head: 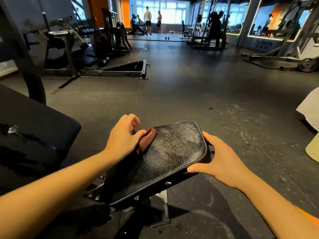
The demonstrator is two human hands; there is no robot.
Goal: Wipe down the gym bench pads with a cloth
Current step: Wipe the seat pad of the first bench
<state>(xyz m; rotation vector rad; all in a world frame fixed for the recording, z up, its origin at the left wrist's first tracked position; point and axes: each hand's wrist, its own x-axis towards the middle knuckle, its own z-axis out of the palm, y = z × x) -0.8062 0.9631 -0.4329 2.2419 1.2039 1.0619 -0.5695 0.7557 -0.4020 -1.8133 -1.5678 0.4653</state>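
Gripped bunched reddish-brown cloth [147, 139] in left hand [123, 135] on mid-frame cracked black vinyl seat pad [170, 156]; clasped its right edge with right hand [222, 161]. Judged partly wiped; lower-left smooth black back pad [34, 135] probably pending.

The left forearm [60, 183] and right forearm [276, 209] are bare, as are the left hand [123, 135] and right hand [222, 161]. A narrow orange strip [309, 217] edges the right forearm; whether it is clothing is unclear.
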